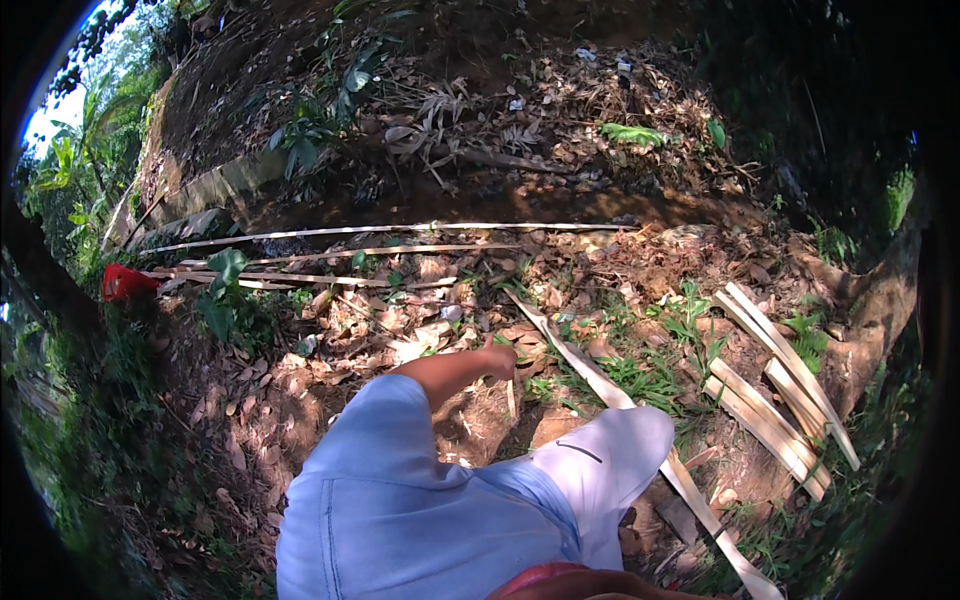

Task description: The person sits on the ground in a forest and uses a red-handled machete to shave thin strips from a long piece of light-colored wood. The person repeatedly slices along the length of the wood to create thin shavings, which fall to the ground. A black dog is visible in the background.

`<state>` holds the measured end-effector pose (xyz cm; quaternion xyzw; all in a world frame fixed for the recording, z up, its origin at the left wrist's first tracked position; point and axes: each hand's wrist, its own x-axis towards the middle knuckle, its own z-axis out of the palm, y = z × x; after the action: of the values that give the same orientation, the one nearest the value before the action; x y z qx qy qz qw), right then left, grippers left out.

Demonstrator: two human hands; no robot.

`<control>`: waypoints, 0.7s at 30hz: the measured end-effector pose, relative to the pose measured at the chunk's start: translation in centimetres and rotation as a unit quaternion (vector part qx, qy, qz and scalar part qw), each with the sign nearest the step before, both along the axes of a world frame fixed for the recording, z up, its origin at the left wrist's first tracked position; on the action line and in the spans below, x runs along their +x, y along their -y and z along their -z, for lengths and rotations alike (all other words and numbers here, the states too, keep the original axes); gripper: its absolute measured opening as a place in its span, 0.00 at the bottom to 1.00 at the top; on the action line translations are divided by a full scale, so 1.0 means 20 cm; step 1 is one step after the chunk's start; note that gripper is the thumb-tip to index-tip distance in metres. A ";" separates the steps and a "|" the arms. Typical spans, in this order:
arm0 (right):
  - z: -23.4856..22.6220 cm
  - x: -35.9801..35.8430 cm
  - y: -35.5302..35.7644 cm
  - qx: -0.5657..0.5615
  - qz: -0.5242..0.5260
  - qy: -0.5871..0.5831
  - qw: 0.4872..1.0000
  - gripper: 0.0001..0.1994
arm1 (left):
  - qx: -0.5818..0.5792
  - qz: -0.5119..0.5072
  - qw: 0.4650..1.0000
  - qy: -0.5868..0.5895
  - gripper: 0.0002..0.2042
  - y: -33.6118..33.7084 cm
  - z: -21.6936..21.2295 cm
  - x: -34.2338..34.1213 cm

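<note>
My left hand (497, 360) reaches out from a light blue sleeve (385, 410), low over the leafy ground. Its fingers look curled, and what they hold, if anything, is too small to name. Just below the hand a short, narrow pale piece (512, 396) points downward; whether the hand touches it I cannot tell. Beside the hand a long pale wooden strip (570, 352) slants across the ground and continues past my bent knee (630, 435) in light trousers. My right hand does not show.
Several pale wooden strips (770, 425) lie at the right near a tree trunk (885, 310). Longer thin strips (380, 229) stretch across the far left, near a red object (128, 283). Beyond them a littered earth bank (480, 110) rises. Low green plants (228, 300) grow at the left.
</note>
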<state>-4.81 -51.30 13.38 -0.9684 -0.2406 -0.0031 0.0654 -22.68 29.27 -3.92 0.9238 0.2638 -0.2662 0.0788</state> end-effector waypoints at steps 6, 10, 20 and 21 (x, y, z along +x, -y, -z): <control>0.58 -0.31 0.46 0.160 0.243 -0.124 0.949 0.18 | -0.039 -0.004 0.954 0.297 0.24 0.09 0.13 0.28; 0.43 -0.57 0.24 0.280 0.310 -0.098 0.903 0.18 | -0.122 -0.054 0.967 0.217 0.12 0.33 -0.10 0.46; 0.51 -0.97 -0.11 0.329 0.416 -0.035 0.847 0.22 | -0.272 -0.040 0.910 0.310 0.30 0.84 -0.09 0.78; 0.50 -0.96 -0.18 0.304 0.416 -0.036 0.856 0.25 | -0.294 -0.036 0.904 0.308 0.29 0.85 -0.07 0.82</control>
<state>-23.97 -47.63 3.32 -0.9095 0.2005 -0.0685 0.3576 -6.24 12.29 -2.51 0.8845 0.1689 -0.0308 0.4338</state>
